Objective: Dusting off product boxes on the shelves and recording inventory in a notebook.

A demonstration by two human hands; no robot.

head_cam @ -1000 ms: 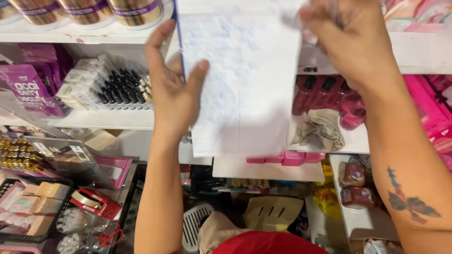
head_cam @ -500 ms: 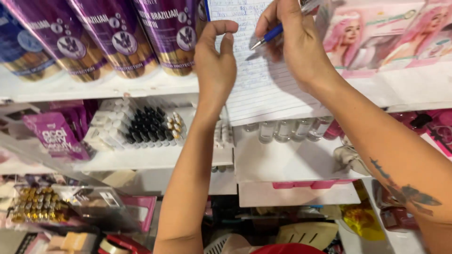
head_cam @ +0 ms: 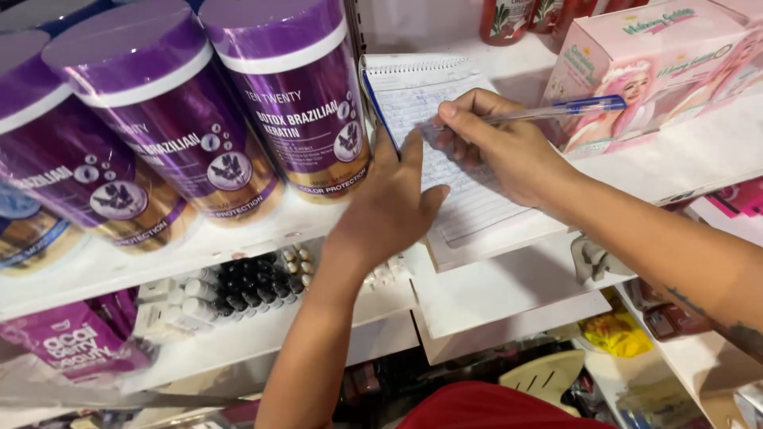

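Left hand lies flat, steadying the notepad (shelf-propped) while right hand grips a blue pen

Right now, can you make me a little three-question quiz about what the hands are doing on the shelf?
1. True or false: the right hand holds a blue pen.
2. What is the left hand pressing on? A) a purple tub B) the spiral notepad C) a pink box
3. Fill in: the notepad lies on the white ____, between the purple tubs and the pink box.

Key:
1. True; its tip is over the lined page.
2. B; the left hand rests on the pad's lower left part.
3. Shelf.
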